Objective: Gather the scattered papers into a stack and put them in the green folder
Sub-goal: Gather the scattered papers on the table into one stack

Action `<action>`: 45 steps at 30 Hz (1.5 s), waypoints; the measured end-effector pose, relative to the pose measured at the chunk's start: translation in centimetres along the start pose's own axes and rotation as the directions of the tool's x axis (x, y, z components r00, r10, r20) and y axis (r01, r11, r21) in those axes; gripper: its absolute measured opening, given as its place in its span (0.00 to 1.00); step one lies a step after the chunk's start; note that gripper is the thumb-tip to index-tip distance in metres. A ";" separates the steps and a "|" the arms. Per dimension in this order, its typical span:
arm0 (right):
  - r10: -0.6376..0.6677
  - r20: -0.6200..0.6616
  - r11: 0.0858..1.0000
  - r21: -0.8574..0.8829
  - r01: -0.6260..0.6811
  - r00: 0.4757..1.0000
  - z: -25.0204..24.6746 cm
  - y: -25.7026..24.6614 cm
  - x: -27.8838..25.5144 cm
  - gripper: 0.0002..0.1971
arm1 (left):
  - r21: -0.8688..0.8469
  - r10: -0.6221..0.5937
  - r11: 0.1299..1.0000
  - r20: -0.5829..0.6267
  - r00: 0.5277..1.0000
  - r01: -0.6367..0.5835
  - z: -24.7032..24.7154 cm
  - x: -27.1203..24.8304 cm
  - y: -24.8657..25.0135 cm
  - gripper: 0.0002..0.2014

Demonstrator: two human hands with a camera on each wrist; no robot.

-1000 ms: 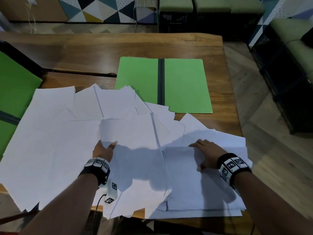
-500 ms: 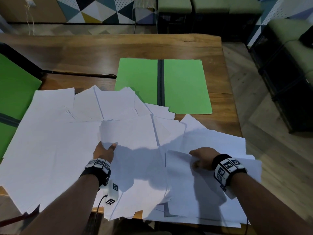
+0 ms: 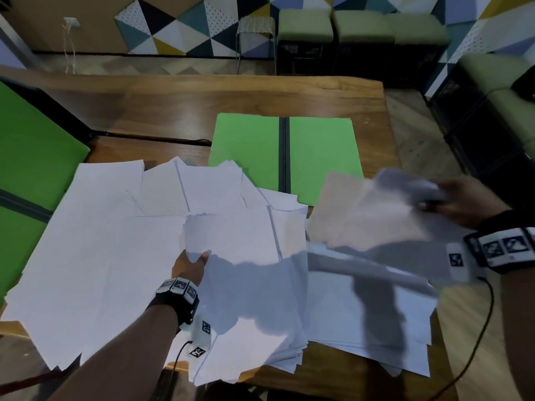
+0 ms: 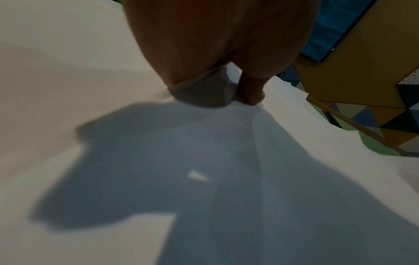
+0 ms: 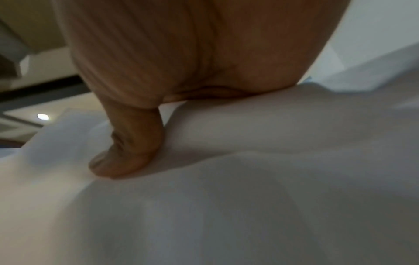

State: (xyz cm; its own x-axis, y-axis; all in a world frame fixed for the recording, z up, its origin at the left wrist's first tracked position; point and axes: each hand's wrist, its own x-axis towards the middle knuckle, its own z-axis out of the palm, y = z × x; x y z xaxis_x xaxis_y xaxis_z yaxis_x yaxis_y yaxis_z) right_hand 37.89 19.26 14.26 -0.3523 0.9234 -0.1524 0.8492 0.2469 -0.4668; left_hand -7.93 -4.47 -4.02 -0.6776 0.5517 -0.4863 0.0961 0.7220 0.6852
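Observation:
White papers (image 3: 115, 241) lie fanned over the near half of the wooden table (image 3: 202, 99). The green folder (image 3: 318, 157) lies open flat behind them, its black spine in the middle. My left hand (image 3: 191, 264) pinches the near corner of a sheet in the central pile (image 3: 240, 238); the left wrist view shows the thumb (image 4: 250, 89) on top of the paper (image 4: 204, 161). My right hand (image 3: 460, 201) grips a lifted, blurred sheet (image 3: 376, 209) above the right-hand papers. In the right wrist view the thumb (image 5: 131, 148) presses into that bent sheet (image 5: 249, 179).
A second green folder (image 3: 29, 169) lies at the left edge of the table. The table's right edge (image 3: 389, 134) drops to a wooden floor. Green cushioned stools (image 3: 307, 24) and a metal stool (image 3: 256, 27) stand beyond the far edge.
My right hand has closed on a sheet from the right-hand pile and lifted it up and to the right. The left hand has kept its hold on the central sheet.

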 end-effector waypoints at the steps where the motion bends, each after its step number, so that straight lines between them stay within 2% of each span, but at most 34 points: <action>1: -0.030 -0.020 0.997 0.064 0.031 0.999 -0.9 -0.5 0.1 0.32 | -0.001 -0.008 1.000 0.008 1.000 0.008 -0.1 0.0 0.1 0.24; 2: -0.042 -0.034 0.991 0.127 0.046 0.999 -1.5 -1.8 0.1 0.34 | -0.004 -0.010 1.000 0.014 1.000 0.010 -0.2 0.0 0.2 0.24; 6: -0.105 -0.098 0.956 0.265 0.128 0.990 -1.3 -7.2 0.6 0.22 | 0.012 0.006 1.000 0.032 0.999 -0.007 -0.4 -0.2 0.7 0.23; 8: -0.115 -0.118 0.902 0.403 0.153 0.986 0.2 -9.3 1.3 0.14 | 0.014 0.009 1.000 0.044 0.999 -0.009 -0.4 -0.4 0.9 0.24; 9: -0.107 -0.152 0.874 0.456 0.166 0.983 1.2 -10.4 1.6 0.14 | 0.013 0.006 1.000 0.048 0.999 -0.007 -0.5 -0.5 1.1 0.24; 11: -0.026 -0.178 0.788 0.601 0.130 0.984 4.3 -12.5 2.2 0.14 | 0.005 -0.009 1.000 0.056 0.998 0.009 -0.7 -0.5 1.1 0.28; 13: 0.017 -0.076 0.732 0.681 0.039 0.997 8.3 -13.9 2.3 0.17 | -0.003 -0.023 1.000 0.079 0.997 0.023 -0.8 -0.3 1.0 0.33; 15: 0.042 0.061 0.762 0.643 -0.072 0.997 13.0 -13.7 2.7 0.34 | -0.005 -0.037 0.999 0.099 0.994 0.038 -0.9 0.3 0.6 0.37; 16: 0.049 0.135 0.787 0.605 -0.121 0.990 15.2 -13.6 2.6 0.38 | -0.010 -0.039 0.999 0.103 0.994 0.040 -1.0 0.5 0.5 0.37; 19: 0.107 0.274 0.910 0.360 -0.205 0.956 21.5 -12.7 1.7 0.40 | -0.045 -0.015 0.999 0.122 0.992 0.020 -1.2 0.9 0.8 0.34; 21: 0.170 0.273 0.926 0.285 -0.249 0.947 23.9 -12.6 0.9 0.33 | -0.099 0.016 0.995 0.123 0.992 -0.004 -1.4 1.2 1.1 0.30; 23: 0.270 0.259 0.900 0.274 -0.339 0.927 25.1 -13.1 0.4 0.25 | -0.159 0.050 0.987 0.112 0.992 -0.032 -1.5 1.5 1.0 0.26; 25: 0.335 0.285 0.879 0.249 -0.407 0.898 25.8 -13.6 0.2 0.23 | -0.202 0.077 0.978 0.107 0.991 -0.055 -1.4 1.8 0.9 0.26; 28: 0.335 0.317 0.923 0.081 -0.377 0.887 26.4 -14.3 0.0 0.13 | -0.264 0.114 0.960 0.081 0.990 -0.089 -1.4 2.4 1.3 0.31; 30: 0.345 0.249 0.934 0.002 -0.357 0.905 26.4 -14.3 0.3 0.09 | -0.264 0.146 0.957 0.066 0.987 -0.123 -1.6 3.0 1.9 0.34; 32: 0.351 0.183 0.926 0.078 -0.370 0.918 26.0 -14.8 0.8 0.12 | -0.258 0.184 0.952 0.050 0.982 -0.165 -1.7 3.6 2.5 0.33; 34: 0.348 0.160 0.915 0.158 -0.372 0.924 26.0 -15.3 1.8 0.17 | -0.261 0.200 0.947 0.025 0.979 -0.187 -1.6 3.9 3.1 0.26; 35: 0.339 0.161 0.915 0.172 -0.365 0.927 26.2 -15.7 2.4 0.17 | -0.272 0.210 0.942 0.018 0.978 -0.197 -1.5 4.0 3.2 0.22; 37: 0.347 0.180 0.903 0.201 -0.380 0.921 26.7 -16.6 3.6 0.10 | -0.297 0.231 0.930 0.007 0.973 -0.219 -1.1 4.2 3.2 0.18; 40: 0.391 0.209 0.892 0.152 -0.425 0.896 27.7 -17.9 4.6 0.22 | -0.304 0.205 0.932 -0.010 0.979 -0.198 -0.4 4.6 3.0 0.21; 45: 0.417 0.207 0.885 0.130 -0.448 0.885 29.6 -19.4 3.4 0.26 | -0.318 0.193 0.928 -0.038 0.980 -0.195 0.3 5.3 2.8 0.22</action>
State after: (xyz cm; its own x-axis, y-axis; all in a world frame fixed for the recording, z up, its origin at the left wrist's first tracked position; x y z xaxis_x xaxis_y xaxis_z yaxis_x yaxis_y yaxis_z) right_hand 8.54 8.96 -2.93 -0.0387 0.8595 -0.5097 0.8580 -0.2329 -0.4578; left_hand -11.03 0.59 -4.89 -0.6739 0.6641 -0.3239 -0.0108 0.4295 0.9030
